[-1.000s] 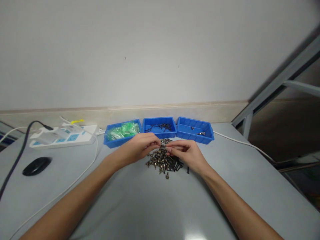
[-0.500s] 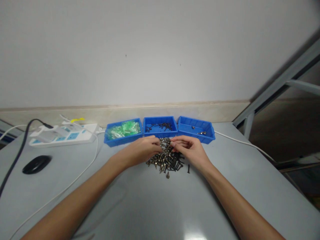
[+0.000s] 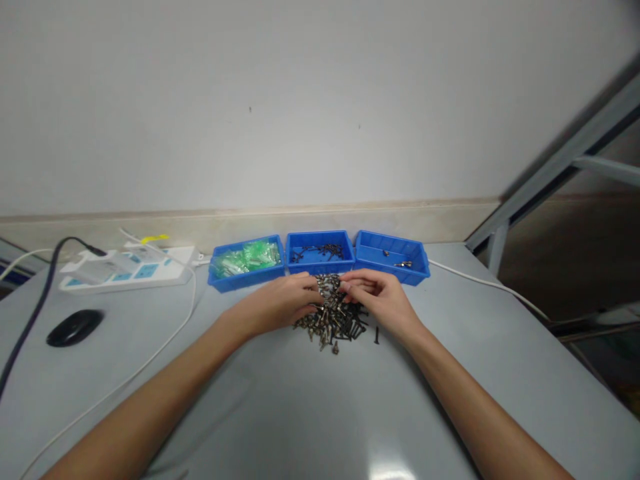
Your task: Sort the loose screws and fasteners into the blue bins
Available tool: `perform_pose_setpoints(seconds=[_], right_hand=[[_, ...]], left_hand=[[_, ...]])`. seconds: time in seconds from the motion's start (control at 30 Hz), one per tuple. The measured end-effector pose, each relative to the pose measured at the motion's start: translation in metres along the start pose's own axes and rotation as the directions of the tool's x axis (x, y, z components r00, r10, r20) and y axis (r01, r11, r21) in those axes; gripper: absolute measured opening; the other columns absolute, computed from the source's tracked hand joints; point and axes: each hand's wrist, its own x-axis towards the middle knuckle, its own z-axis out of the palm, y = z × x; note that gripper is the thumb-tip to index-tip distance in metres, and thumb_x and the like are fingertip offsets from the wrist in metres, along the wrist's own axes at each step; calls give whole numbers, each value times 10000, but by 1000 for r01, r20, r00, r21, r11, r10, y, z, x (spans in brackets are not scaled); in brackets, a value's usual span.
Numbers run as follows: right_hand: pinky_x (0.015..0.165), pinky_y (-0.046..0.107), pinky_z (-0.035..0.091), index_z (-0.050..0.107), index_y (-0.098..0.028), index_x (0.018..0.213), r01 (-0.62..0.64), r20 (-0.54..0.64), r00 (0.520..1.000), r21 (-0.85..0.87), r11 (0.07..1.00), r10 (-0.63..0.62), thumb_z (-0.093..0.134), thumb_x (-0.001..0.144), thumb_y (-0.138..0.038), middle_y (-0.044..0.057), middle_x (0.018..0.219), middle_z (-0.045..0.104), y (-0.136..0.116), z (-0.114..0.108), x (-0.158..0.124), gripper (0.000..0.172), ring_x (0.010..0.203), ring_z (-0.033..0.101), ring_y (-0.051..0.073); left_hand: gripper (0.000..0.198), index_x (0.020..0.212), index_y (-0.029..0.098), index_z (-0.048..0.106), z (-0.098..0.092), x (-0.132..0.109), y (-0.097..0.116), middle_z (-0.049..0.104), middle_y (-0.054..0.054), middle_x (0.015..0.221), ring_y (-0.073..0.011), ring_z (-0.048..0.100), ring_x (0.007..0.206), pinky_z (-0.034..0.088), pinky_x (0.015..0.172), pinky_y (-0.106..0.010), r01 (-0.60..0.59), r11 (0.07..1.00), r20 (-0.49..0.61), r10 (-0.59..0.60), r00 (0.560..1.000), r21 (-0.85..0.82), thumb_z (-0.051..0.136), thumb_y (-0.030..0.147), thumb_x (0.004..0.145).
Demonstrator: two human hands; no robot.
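Note:
A heap of small dark and brassy screws (image 3: pixel 333 321) lies on the grey table (image 3: pixel 310 413). My left hand (image 3: pixel 280 303) rests at the heap's left side with fingers curled into the screws. My right hand (image 3: pixel 377 297) sits at the heap's right side, fingertips pinched together at the top of the pile. What each pinch holds is too small to make out. Behind the heap stand three blue bins: the left bin (image 3: pixel 220 280) with green plastic pieces, the middle bin (image 3: pixel 320 252) with dark screws, the right bin (image 3: pixel 395 257) with a few metal bits.
A white power strip (image 3: pixel 125 268) with plugs lies at the back left, its white cable (image 3: pixel 150 353) running across the table. A black mouse (image 3: pixel 75 327) sits at the left. A single screw (image 3: pixel 377 335) lies apart from the heap. A metal frame (image 3: pixel 550 173) rises at the right.
Both hands have dropped from just above the heap and shifted slightly toward the bins, and now rest on the pile.

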Motion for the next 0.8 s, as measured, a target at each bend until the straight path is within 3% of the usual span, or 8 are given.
perform_pose_setpoints(seconds=[0.37, 0.5, 0.63, 0.8], right_hand=[[676, 317, 553, 737, -181, 907, -20, -6, 1000, -3, 1000, 20, 758, 734, -367, 60, 786, 748, -1, 1, 0, 256, 671, 684, 168], [656, 311, 547, 734, -180, 916, 1, 20, 1000, -14, 1000, -1, 752, 746, -371, 59, 799, 744, -2, 1, -1, 256, 668, 675, 162], [650, 307, 546, 734, -182, 942, 22, 146, 989, -32, 999, -17, 773, 740, -336, 42, 794, 741, -5, 7, -7, 257, 652, 658, 148], [735, 324, 566, 739, -189, 899, -12, 171, 985, 87, 996, -3, 804, 712, -321, 39, 798, 759, -3, 13, -10, 237, 737, 712, 170]], left_hand=[[49, 938, 148, 609, 3, -1, 0, 588, -53, 952, -187, 554, 881, 441, 755, -287, 116, 986, 60, -123, 991, 116, 566, 170, 929], [92, 955, 149, 581, -9, -4, 3, 569, -54, 969, -171, 550, 876, 449, 764, -277, 133, 990, 8, -134, 991, 38, 500, 190, 968], [81, 953, 155, 569, -17, -5, 7, 560, -55, 970, -181, 548, 901, 456, 777, -291, 153, 988, -51, -152, 987, 6, 497, 188, 968], [54, 944, 161, 585, -16, -3, 13, 570, -54, 970, -177, 553, 904, 461, 777, -290, 162, 981, -106, -173, 979, -104, 535, 181, 948]])
